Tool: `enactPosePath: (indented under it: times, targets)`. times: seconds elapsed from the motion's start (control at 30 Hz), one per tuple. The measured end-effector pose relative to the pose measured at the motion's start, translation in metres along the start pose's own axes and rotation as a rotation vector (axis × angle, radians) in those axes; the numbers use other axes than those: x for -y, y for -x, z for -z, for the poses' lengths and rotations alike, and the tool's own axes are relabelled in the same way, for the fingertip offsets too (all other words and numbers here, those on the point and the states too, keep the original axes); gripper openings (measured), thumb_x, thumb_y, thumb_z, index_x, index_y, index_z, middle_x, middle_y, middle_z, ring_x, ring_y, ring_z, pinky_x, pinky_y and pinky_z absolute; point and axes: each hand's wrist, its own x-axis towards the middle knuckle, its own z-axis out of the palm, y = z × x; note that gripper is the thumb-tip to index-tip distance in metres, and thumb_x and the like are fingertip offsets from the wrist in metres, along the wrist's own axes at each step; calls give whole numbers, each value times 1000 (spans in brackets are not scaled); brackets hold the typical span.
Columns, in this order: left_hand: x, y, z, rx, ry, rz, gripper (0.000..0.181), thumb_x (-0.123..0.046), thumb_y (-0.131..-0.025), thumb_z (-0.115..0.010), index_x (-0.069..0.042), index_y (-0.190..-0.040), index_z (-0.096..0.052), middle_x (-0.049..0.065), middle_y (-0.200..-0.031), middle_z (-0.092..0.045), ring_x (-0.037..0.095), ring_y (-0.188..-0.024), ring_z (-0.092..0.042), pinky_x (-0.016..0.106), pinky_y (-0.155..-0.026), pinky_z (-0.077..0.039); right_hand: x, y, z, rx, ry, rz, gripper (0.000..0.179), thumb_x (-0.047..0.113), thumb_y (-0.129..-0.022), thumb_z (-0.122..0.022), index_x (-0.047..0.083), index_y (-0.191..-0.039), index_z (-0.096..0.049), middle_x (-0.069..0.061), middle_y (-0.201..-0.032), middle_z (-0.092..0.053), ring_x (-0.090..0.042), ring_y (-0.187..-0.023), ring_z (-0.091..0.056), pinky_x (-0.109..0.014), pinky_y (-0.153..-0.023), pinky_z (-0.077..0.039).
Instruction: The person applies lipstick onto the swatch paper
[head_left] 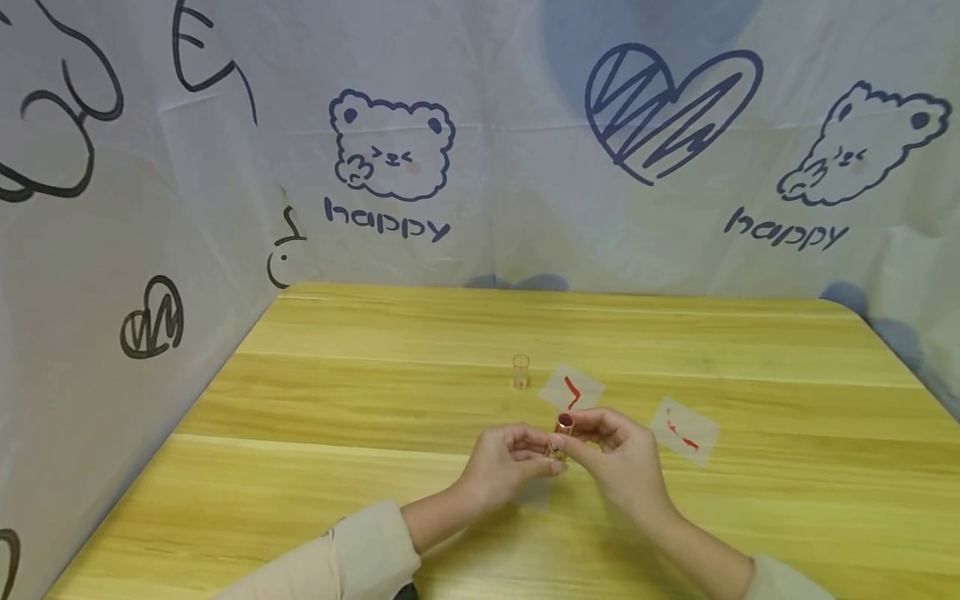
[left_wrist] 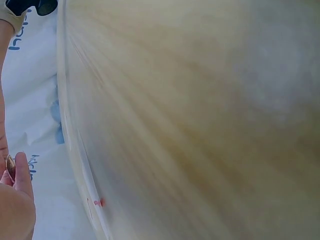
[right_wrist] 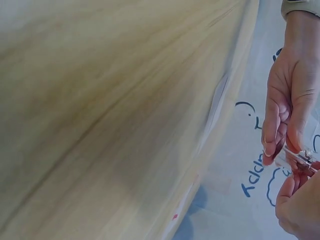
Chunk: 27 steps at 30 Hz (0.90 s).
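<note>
Between both hands is a lipstick (head_left: 565, 423) in a shiny gold tube, its open end up and dark red inside. My left hand (head_left: 491, 467) pinches its lower part with thumb and fingers. Higher on the same tube, my right hand (head_left: 630, 467) grips it between thumb and fingers. The right wrist view shows the tube (right_wrist: 304, 160) partly hidden by fingers. Only a small part of the lipstick (left_wrist: 11, 167) appears at the left wrist view's edge. Beyond the hands, a clear cap (head_left: 521, 372) stands upright on the table.
A white paper piece (head_left: 553, 390) with a bent red stroke lies just beyond the hands. To the right is another paper piece (head_left: 663, 427) with broken red marks. A pale sheet (head_left: 534, 495) lies partly hidden below the hands. The wooden table (head_left: 360, 383) meets drawn-on cloth walls.
</note>
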Motion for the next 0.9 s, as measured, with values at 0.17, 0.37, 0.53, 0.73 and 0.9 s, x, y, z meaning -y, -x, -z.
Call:
enactPosePath:
  times: [0.17, 0.37, 0.53, 0.73, 0.9]
  targets:
    - [0, 0, 0, 13, 2, -12, 23, 3, -79, -69, 10, -100, -63, 22, -103, -67, 23, -88, -69, 22, -77, -57, 1, 1, -2, -11, -12, 49, 23, -5, -73, -73, -9, -93, -62, 13, -81, -65, -3, -75, -60, -14, -72, -53]
    - [-2, 1, 1, 28, -23, -29, 23, 1, -80, -69, 10, -99, -63, 23, -100, -67, 24, -88, -69, 21, -76, -57, 2, 0, -1, -6, -4, 46, 19, -3, -73, -73, -7, -89, -64, 12, -80, -66, -3, -75, -60, -14, -74, -53]
    - [-2, 1, 2, 31, -39, -35, 23, -1, -80, -70, 10, -99, -64, 23, -98, -67, 25, -87, -69, 21, -76, -57, 2, -2, 1, 9, 17, 26, 17, -1, -74, -74, -5, -88, -66, 11, -79, -67, -3, -75, -62, -16, -76, -54]
    - [-2, 0, 2, 42, -34, -44, 23, 0, -79, -70, 11, -99, -65, 25, -96, -68, 27, -82, -70, 23, -73, -58, 1, -3, 4, 55, 34, 57, 16, 2, -76, -73, -4, -89, -67, 12, -80, -67, -2, -77, -64, -16, -76, -55]
    - [-2, 0, 4, 65, -45, -62, 23, -1, -79, -69, 11, -99, -64, 26, -95, -67, 26, -81, -70, 23, -73, -58, -2, -5, 8, 137, 29, 137, 19, 8, -80, -71, -6, -91, -66, 5, -86, -71, -5, -82, -66, -16, -79, -54]
